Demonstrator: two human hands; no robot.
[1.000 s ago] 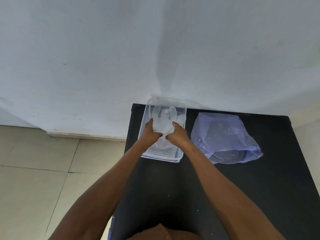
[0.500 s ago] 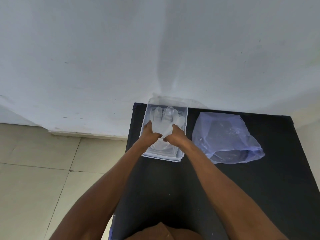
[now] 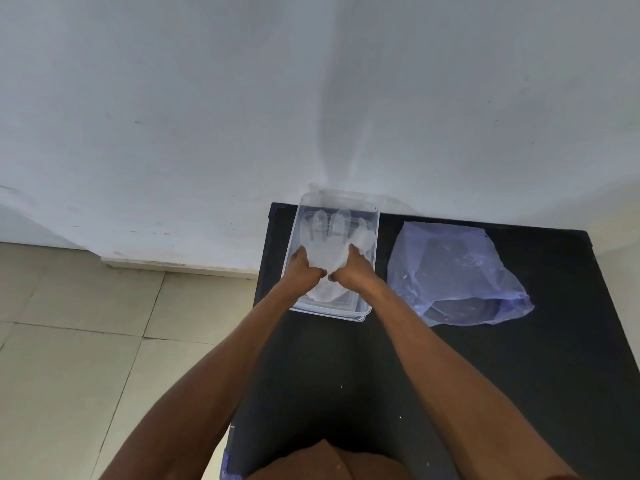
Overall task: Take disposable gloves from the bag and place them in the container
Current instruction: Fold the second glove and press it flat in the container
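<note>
A clear plastic container (image 3: 373, 223) stands at the far left of the black table (image 3: 519, 375). Inside it lies a translucent white disposable glove (image 3: 329, 242), flat, fingers pointing toward the wall. My left hand (image 3: 301, 271) and my right hand (image 3: 353, 275) rest side by side on the glove's palm and cuff, thumbs nearly touching, pressing it down. To the right of the container lies a bluish see-through plastic bag (image 3: 453, 271), crumpled, its mouth toward me.
The table stands against a white wall (image 3: 242, 98). Beige floor tiles (image 3: 69, 358) lie to the left of the table, beyond its left edge. The container sits close to the table's back left corner.
The glove has been spread flatter in the container and its fingers now lie straight. Both hands have stayed on its lower part, drawing slightly closer together.
</note>
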